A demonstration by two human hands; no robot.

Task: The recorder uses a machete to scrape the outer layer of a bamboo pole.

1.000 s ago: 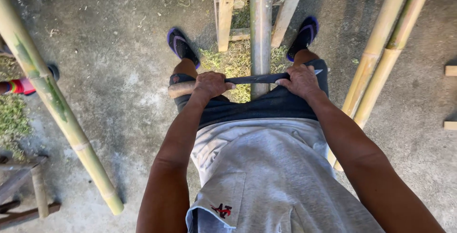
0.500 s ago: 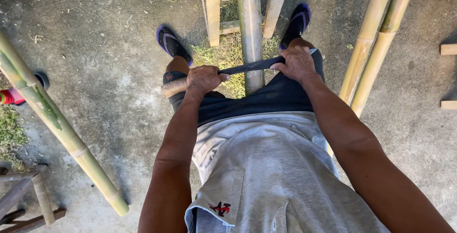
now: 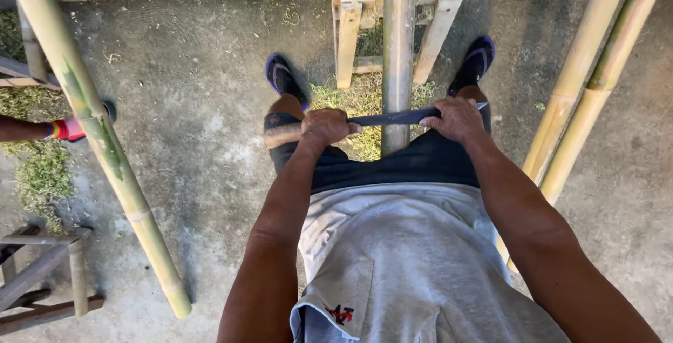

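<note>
My left hand (image 3: pixel 324 127) grips the wooden handle of a long dark blade (image 3: pixel 390 117). My right hand (image 3: pixel 457 118) holds the blade's far end. The blade lies crosswise on a grey bamboo pole (image 3: pixel 398 48) that runs away from me between my legs and rests on a small wooden stand (image 3: pixel 350 27). Pale green shavings (image 3: pixel 361 101) lie on the ground under the pole. My feet in dark sandals are planted on either side of the stand.
A green bamboo pole (image 3: pixel 105 146) lies diagonally at the left, and two yellowish bamboo poles (image 3: pixel 589 76) lean at the right. A wooden frame (image 3: pixel 42 273) stands at the lower left. Another person's foot in a red sock (image 3: pixel 66 129) shows at the left edge.
The view has shifted slightly. The blade held in both hands has slid along the pole, and the hands now sit a little nearer to my body.
</note>
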